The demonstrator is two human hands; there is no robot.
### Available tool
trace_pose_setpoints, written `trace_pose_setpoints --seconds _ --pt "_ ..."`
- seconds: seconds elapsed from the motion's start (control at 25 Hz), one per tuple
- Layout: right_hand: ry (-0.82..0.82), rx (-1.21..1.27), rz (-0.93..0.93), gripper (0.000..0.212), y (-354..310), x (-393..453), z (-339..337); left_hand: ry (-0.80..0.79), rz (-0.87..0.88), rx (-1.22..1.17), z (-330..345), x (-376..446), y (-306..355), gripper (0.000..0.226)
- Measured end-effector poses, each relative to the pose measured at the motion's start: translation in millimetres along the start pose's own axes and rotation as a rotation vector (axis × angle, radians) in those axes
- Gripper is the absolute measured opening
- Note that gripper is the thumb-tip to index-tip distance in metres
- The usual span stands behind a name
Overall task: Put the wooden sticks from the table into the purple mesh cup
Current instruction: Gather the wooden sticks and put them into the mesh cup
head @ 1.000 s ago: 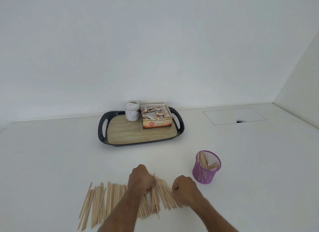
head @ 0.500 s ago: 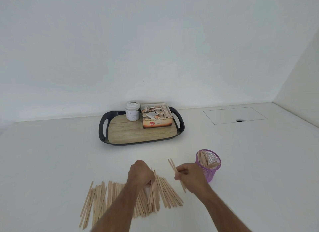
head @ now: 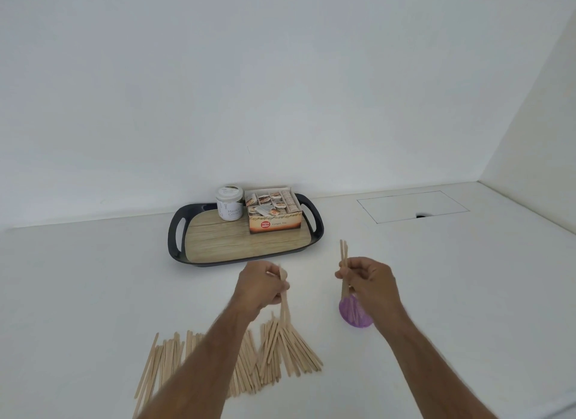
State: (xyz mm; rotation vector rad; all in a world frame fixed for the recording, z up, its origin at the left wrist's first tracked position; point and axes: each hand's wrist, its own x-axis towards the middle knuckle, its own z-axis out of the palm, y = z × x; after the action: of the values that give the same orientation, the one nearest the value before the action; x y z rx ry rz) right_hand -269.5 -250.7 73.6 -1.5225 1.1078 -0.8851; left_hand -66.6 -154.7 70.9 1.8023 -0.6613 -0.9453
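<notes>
At the lower left of the frame a wide pile of wooden sticks (head: 218,359) lies flat on the white table (head: 93,278), spreading like a fan toward the lower centre. Most of the sticks are still here, so I judge the task is far from finished.

In the upper centre a dark tray (head: 176,238) stands near the wall, well apart from the work, with a white jar (head: 229,203) and a tea box (head: 274,214) on it.

Just below the tray the left hand (head: 260,289) is closed around a small bundle of sticks (head: 284,306), almost upright, whose lower ends reach down to the pile; if they touch it I cannot tell.

To the right, the right hand (head: 369,283) pinches a few sticks (head: 343,262) between its fingers, nearly vertical, above the purple mesh cup (head: 352,312). The hand hides most of the cup, so I cannot see if the lower ends are already inside.

The risks, in my judgement: the ends may catch on the rim or on sticks already standing in the cup and then fall outside. The cup looks light, so a push from the side could tip it. Also the loose bundle on the left could slip and scatter the pile more.
</notes>
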Motion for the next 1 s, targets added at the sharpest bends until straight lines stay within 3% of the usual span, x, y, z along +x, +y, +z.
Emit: trace_pose_setpoints --seconds 0.24,0.44,0.6,0.76,1.0 --pt "0.196 -0.084 -0.08 0.016 -11 14 -36 -0.019 0.291 -0.224 56 -5 44 0.021" --pt "0.222 -0.286 -0.095 0.013 -4 17 -48 -0.009 0.438 -0.235 94 -4 69 0.019" --pt "0.187 -0.437 -0.109 0.024 1 18 -48 -0.005 0.465 -0.152 114 2 66 0.015" --pt "0.111 -0.529 -0.083 0.014 11 20 -46 -0.04 0.399 -0.012 125 10 42 0.016" --pt "0.133 -0.632 -0.11 0.022 20 22 -43 -0.115 0.358 0.058 116 15 31 0.042"
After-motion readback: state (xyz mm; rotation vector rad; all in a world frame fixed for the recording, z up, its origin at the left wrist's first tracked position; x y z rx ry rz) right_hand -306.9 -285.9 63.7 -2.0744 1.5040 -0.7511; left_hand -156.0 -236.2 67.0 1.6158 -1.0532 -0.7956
